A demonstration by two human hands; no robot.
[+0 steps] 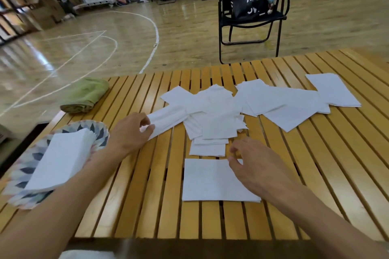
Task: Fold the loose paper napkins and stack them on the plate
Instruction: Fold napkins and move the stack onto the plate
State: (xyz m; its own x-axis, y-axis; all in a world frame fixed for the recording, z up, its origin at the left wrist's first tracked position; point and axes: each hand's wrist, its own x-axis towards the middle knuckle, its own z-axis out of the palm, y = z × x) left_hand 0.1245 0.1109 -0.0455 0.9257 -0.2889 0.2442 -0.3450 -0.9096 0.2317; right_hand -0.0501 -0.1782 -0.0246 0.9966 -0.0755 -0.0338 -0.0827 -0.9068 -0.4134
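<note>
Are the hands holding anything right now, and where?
The left hand pinches a napkin by its near end. The right hand holds nothing, hovering at another napkin.

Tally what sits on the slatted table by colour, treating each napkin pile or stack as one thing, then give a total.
White: 3 – stack of folded napkins on the plate, loose napkin pile, single napkin nearest the person.
Green: 1 – rolled cloth.
Patterned, multicoloured: 1 – plate.
Total: 5
</note>
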